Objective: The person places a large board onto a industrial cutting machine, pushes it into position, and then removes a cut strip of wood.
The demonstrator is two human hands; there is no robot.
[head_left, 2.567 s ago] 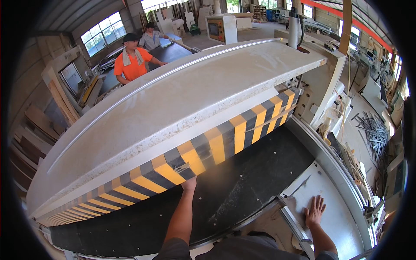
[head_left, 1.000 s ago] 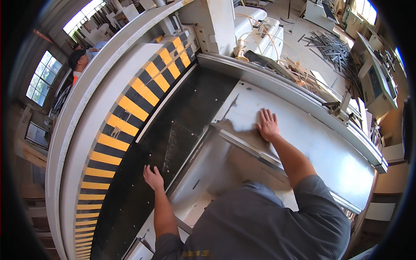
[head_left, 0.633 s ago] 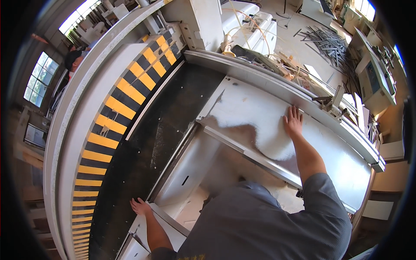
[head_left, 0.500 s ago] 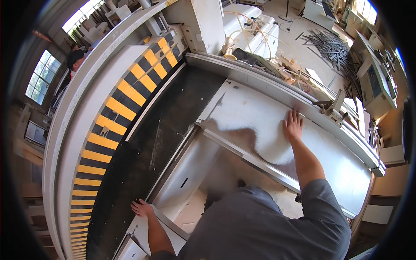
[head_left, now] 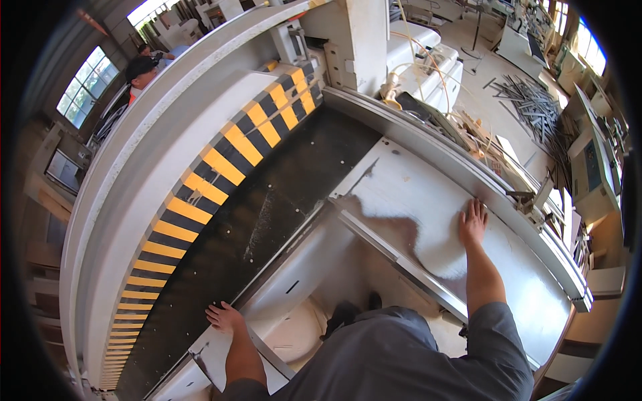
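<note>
My left hand [head_left: 225, 317] rests with its fingers spread at the near edge of the machine's black bed [head_left: 267, 214], beside a small metal side table [head_left: 257, 357]. Nothing is in it. On the right, my right hand [head_left: 473, 222] lies palm down, fingers stretched out, on a shiny metal side table [head_left: 515, 287] worn dark in patches. It holds nothing either. Along the far side of the bed runs a beam with a yellow-and-black striped guard [head_left: 224, 166].
A long metal fence [head_left: 455, 177] borders the right table. Behind it lie offcuts [head_left: 491, 150] and hoses; a heap of dark strips [head_left: 535, 110] covers some floor. Past the beam, a person in a dark cap [head_left: 140, 70] stands at the upper left. A control panel [head_left: 592, 164] stands far right.
The pale strip that lay along the striped guard on the black bed is no longer visible. The view has shifted, and both hands stay at about the same places on the machine.
</note>
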